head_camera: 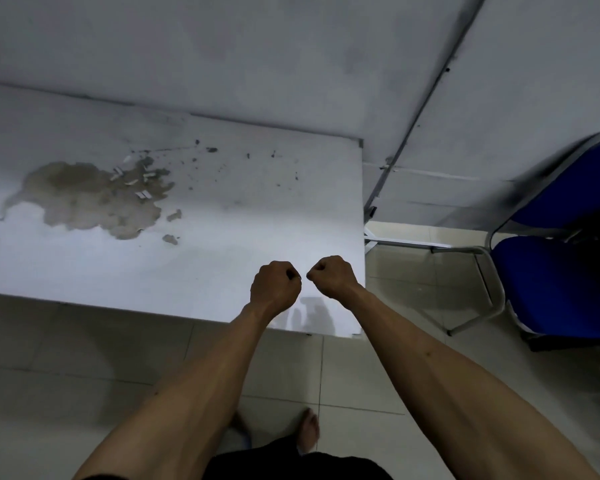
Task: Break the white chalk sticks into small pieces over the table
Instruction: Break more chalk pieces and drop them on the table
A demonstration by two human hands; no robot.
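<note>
Both hands hang as fists over the near right corner of the table (222, 237). The left hand (274, 284) and the right hand (333, 277) face each other knuckle to knuckle, close but with a narrow gap between them. Their fingers (291, 271) are curled tight into the palms. No chalk shows across that gap. A pale speck at the left fingertips is too small to name, so I cannot tell whether either fist holds a stub.

The visible chalk pieces (142, 195) lie well beyond the fingers and far to their left, scattered on a brown stain (84, 199).

The likely trouble is position. The table's right edge runs just beside the right knuckles, and the near edge passes under the wrists. Anything snapped or let go here could bounce off onto the floor (84, 358), where a bare foot (309, 431) stands. Squeezing hard inside a closed fist would probably crush chalk to powder, not pieces.

The tabletop is white, scuffed and dotted with dark flecks beyond the fingers. Whether the stain is wet I cannot tell. A grey wall (222, 46) rises behind the table, and a blue chair (561, 271) stands well to the right of the fingers.
</note>
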